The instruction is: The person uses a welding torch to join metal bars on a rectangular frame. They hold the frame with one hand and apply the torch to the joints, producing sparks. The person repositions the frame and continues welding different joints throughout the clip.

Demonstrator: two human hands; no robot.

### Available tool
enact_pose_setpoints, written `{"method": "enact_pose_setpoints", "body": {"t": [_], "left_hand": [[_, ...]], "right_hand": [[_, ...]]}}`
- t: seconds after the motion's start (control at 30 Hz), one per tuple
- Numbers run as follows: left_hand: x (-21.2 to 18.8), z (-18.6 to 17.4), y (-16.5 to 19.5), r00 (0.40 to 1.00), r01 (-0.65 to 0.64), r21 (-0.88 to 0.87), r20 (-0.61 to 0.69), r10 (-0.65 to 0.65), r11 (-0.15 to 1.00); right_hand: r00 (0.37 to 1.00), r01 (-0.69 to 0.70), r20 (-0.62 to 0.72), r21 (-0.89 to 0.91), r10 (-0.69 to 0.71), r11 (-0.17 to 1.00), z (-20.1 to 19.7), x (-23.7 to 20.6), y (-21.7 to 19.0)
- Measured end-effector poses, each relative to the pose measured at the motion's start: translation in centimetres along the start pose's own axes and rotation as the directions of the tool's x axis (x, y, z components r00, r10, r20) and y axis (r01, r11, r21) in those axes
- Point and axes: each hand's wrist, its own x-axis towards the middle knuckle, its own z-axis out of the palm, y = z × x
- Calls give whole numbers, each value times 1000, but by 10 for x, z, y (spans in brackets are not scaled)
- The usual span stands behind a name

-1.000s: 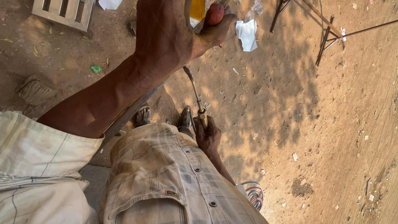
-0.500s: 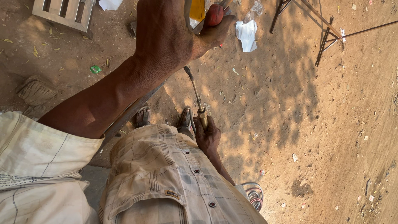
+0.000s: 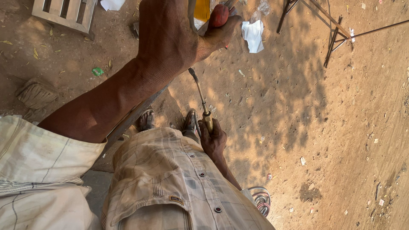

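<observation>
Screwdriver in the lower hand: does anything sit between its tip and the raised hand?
Nothing visible. The screwdriver in the right hand runs up unobstructed to the left hand; its tip is hidden under that hand.

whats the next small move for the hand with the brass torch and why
Probably tip the torch up a little toward the raised left hand. The right hand grips the brass handle low by the knees, and the nozzle points up at that hand, which pinches a red-tipped piece, but its tip sits below it, apart.
</observation>
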Motion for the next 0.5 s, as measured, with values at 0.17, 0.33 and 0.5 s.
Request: {"method": "enact_pose_setpoints", "body": {"t": [0.17, 0.33, 0.5], "left_hand": [[4, -2, 2, 1000, -26, -6, -13, 26, 1000], [1, -3, 3, 1000, 2, -56, 19, 0, 998], [-4, -3, 2, 1000, -10, 0, 4, 10, 1000]], "right_hand": [[1000, -9, 2, -40, 9, 999, -1, -2, 1], [1000, 21, -3, -7, -21, 1000, 1, -1, 1], [1000, -13, -1, -29, 13, 1000, 1, -4, 0]]}}
